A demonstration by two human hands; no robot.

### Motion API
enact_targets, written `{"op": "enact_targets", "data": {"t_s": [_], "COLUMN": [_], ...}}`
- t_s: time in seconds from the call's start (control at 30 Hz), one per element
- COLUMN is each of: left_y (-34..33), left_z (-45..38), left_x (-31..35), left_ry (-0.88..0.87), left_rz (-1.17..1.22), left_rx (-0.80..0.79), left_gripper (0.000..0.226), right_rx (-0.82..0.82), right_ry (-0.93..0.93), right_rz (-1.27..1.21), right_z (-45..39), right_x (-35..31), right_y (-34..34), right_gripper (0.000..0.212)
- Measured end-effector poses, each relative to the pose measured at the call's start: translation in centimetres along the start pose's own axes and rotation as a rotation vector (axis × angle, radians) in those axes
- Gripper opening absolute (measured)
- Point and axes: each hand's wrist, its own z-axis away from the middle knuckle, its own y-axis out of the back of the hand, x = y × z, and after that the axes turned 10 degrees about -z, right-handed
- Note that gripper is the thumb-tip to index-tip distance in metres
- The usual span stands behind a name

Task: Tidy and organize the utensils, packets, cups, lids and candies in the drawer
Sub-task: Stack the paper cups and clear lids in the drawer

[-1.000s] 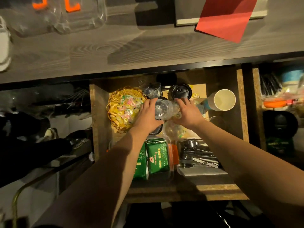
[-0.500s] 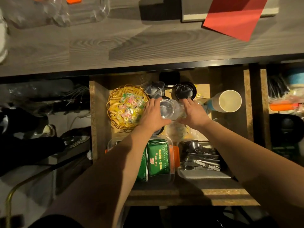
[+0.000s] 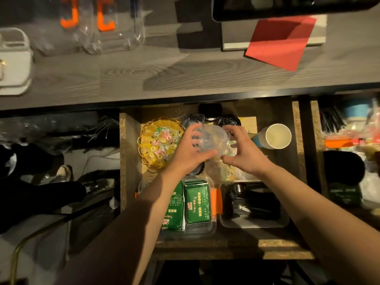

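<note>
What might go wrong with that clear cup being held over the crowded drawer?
The thin clear plastic cup, pinched between the left hand and right hand, could buckle or slip. If it drops, it could tip the yellow wicker basket of candies or knock the white paper cup lying beside it.

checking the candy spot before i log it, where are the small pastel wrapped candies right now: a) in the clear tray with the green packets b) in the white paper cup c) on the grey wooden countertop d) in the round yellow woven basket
d: the pastel wrapped candies lie heaped inside the round yellow woven basket at the drawer's back left, beside the left hand.
</note>
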Motion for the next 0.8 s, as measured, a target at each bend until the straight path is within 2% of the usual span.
{"op": "enact_targets", "data": {"t_s": [0.27, 0.4, 0.5, 0.63, 0.8], "left_y": [2.5, 4.3, 5.2, 5.6, 6.0], "left_z": [5.7, 8.9, 11.4, 13.7, 15.2], "left_x": [5.8, 8.4, 9.7, 10.7, 12.0], "left_ry": [-0.08, -0.049, 0.005, 0.01, -0.004], "left_rz": [0.071, 0.187, 0.343, 0.427, 0.461], "left_rx": [0.066, 0.034, -0.02, -0.064, -0.078], "left_gripper": [0.083, 0.087, 0.082, 0.071, 0.091], "right_rx": [0.073, 0.089, 0.092, 0.092, 0.143], "right_ry": [0.045, 0.069, 0.087, 0.126, 0.128], "right_rz": [-0.204, -0.289, -0.35, -0.429, -0.532], "right_z": [4.6, 6.6, 8.1, 9.5, 10.9], "right_x": [-8.3, -11.9, -14.1, -16.4, -18.1], "right_y": [0.0, 0.0, -0.3, -1.2, -2.3], "right_gripper": [0.075, 0.077, 0.075, 0.072, 0.073]}}
